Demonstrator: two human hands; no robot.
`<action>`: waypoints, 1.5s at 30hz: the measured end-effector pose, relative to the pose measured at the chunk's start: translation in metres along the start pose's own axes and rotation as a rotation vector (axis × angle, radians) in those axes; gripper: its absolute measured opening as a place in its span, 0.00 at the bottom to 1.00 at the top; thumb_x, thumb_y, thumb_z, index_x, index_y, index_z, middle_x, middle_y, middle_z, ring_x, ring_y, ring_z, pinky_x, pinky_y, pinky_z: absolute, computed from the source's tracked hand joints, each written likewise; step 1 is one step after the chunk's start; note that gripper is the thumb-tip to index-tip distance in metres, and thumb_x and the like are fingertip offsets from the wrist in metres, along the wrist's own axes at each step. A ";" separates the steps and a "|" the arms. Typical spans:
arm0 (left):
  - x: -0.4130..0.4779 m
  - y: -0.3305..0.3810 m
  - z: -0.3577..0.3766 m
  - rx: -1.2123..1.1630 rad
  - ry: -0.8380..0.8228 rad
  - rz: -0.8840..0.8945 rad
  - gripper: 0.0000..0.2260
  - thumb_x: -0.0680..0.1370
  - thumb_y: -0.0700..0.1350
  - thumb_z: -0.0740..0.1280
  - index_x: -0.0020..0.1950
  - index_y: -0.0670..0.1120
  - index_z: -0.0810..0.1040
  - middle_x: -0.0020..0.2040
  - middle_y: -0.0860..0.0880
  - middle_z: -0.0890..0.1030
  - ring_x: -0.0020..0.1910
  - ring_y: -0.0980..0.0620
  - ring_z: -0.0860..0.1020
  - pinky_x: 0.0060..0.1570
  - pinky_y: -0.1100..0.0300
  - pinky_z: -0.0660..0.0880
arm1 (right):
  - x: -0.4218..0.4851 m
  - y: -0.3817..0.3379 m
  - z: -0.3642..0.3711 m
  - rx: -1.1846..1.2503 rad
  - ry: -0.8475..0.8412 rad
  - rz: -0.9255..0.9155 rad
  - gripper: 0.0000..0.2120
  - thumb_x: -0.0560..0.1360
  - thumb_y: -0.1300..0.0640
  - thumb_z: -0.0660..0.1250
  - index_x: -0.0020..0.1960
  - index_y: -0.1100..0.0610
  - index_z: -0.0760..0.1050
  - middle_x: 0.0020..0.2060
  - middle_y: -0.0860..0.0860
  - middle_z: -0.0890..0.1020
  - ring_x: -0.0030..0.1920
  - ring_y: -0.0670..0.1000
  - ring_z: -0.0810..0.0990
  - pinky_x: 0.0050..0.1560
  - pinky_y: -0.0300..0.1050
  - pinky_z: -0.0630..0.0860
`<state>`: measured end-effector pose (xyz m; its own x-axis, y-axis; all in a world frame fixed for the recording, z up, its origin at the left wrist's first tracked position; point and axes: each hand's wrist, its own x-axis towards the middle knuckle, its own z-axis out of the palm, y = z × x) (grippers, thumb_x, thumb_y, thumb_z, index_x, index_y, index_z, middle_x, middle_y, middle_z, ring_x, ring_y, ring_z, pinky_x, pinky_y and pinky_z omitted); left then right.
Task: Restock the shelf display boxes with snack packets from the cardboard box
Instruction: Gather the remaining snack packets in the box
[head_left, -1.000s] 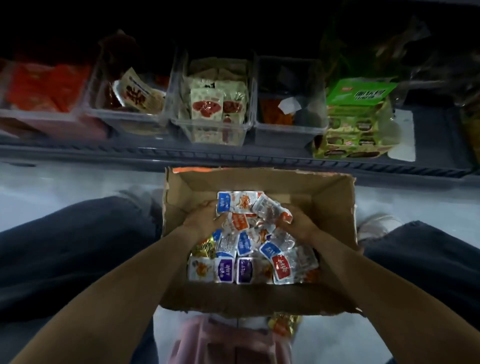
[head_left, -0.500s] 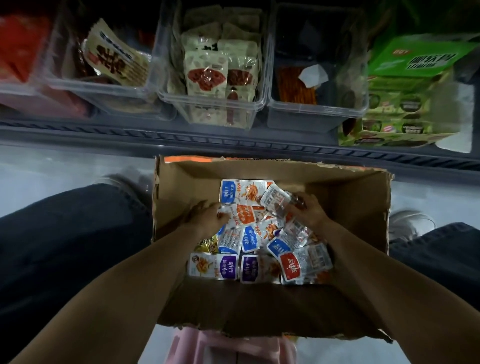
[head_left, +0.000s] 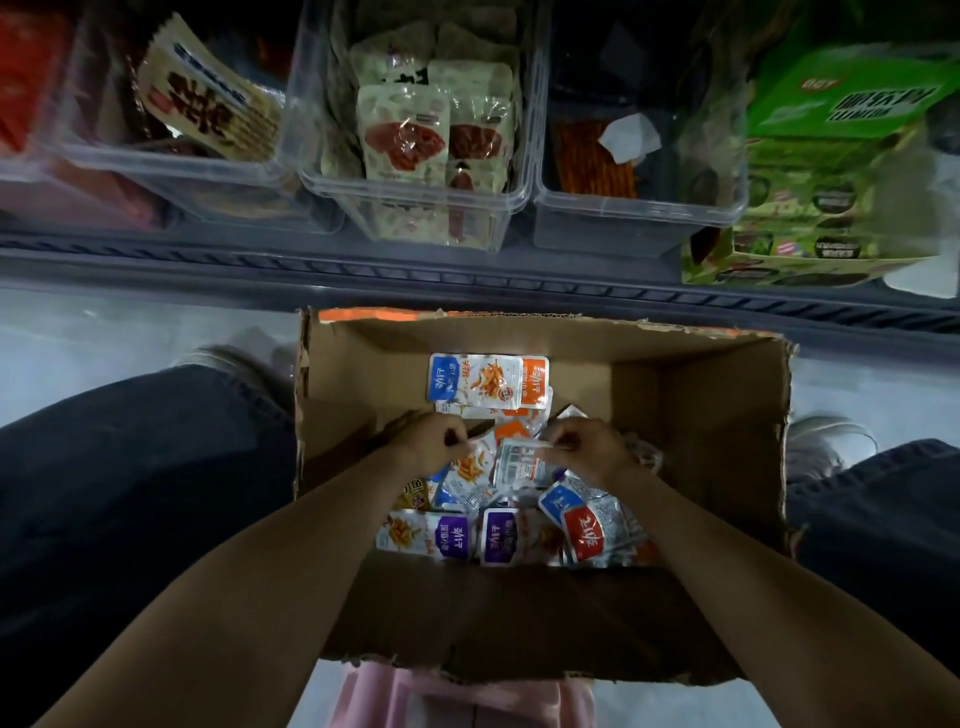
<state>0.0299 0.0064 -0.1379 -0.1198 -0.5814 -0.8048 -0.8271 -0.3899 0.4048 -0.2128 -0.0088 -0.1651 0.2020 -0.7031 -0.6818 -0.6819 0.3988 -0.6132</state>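
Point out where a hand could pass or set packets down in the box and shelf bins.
Free: the floor of the brown cardboard box between the foil snack packet heap and the right wall; the front of the clear plastic bin holding an orange pack. Crowded: the clear bin of beige packets.

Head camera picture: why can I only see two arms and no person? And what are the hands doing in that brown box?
The camera sits on the person's head and looks down, so you see what they see: their own arms, with their knees at the sides. This is the only view there is. Between the knees sits an open cardboard box with a pile of small snack packets inside. The left hand pinches a packet with an orange picture, and the right hand pinches a silvery packet. Higher up, on the shelf, stand clear display boxes holding other snacks, with a green carton beside them.
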 end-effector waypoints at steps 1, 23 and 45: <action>-0.003 0.003 -0.003 -0.070 -0.023 0.001 0.08 0.77 0.55 0.65 0.42 0.53 0.74 0.48 0.48 0.81 0.50 0.46 0.79 0.54 0.48 0.75 | -0.001 -0.001 0.001 0.027 0.006 -0.008 0.15 0.67 0.63 0.77 0.31 0.47 0.74 0.36 0.47 0.80 0.42 0.51 0.80 0.49 0.47 0.77; -0.132 0.106 -0.040 -0.823 0.058 0.195 0.17 0.77 0.49 0.68 0.65 0.50 0.72 0.62 0.49 0.77 0.61 0.49 0.76 0.64 0.50 0.71 | -0.126 -0.120 -0.065 0.430 0.283 -0.191 0.26 0.66 0.54 0.77 0.60 0.54 0.70 0.49 0.51 0.80 0.47 0.47 0.80 0.47 0.42 0.78; -0.298 0.150 -0.115 -0.789 0.393 0.535 0.14 0.83 0.51 0.52 0.66 0.52 0.69 0.63 0.52 0.75 0.60 0.54 0.75 0.54 0.66 0.72 | -0.262 -0.239 -0.107 0.448 0.399 -0.616 0.09 0.81 0.56 0.58 0.54 0.55 0.76 0.49 0.49 0.83 0.48 0.42 0.82 0.46 0.33 0.77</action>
<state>0.0046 0.0389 0.2124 -0.0607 -0.9538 -0.2943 -0.1054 -0.2871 0.9521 -0.1784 0.0174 0.2028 0.1257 -0.9914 -0.0362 -0.1728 0.0140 -0.9849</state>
